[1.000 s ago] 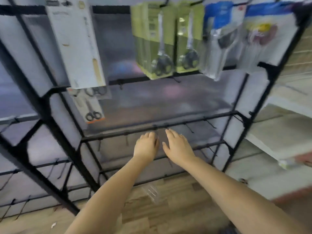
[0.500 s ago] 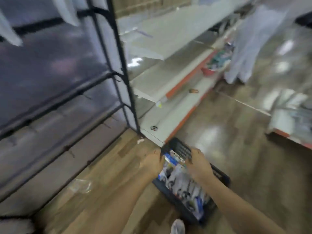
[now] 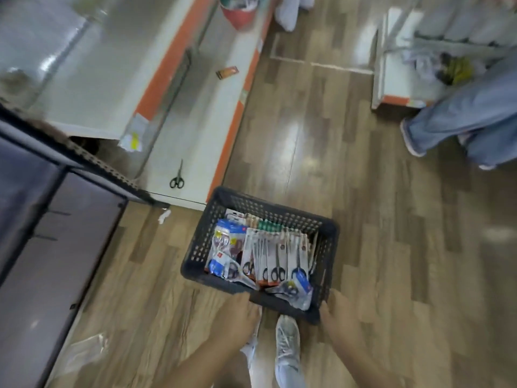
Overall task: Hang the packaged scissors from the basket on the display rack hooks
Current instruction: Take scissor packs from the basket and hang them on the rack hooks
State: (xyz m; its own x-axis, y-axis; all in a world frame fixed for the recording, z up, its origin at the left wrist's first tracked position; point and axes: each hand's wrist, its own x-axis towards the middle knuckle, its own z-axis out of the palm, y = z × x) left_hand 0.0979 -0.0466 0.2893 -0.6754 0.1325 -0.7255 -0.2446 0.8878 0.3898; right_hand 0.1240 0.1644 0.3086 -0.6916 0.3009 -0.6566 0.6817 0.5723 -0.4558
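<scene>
The brown wooden plank floor (image 3: 363,219) fills most of the view, and the black metal display rack with grey panels (image 3: 42,219) stands at nine o'clock, well apart from the packs. The dark blue plastic basket with holes in its walls (image 3: 201,242) sits on the floor in the middle, just in front of the person's white shoes (image 3: 288,343). Inside it, at the centre, lie the flat card-and-clear-plastic packs of scissors (image 3: 274,259), stacked on edge and leaning on each other. The left hand (image 3: 237,315) is at seven o'clock of the basket, touching its near rim. The right hand (image 3: 338,315) is at five o'clock, at the near corner. The hands are apart, one at each side. I cannot tell if the fingers are curled round the rim or only resting on it, because the view is blurry. A loose pair of black scissors (image 3: 177,177) lies on the white shelf base (image 3: 181,121) at eleven o'clock. I think each pack is light, thin and stiff, but the clear plastic front may be slippery. A good place to pinch one is the card top, near the hanging hole, so it slides onto a hook easily.
</scene>
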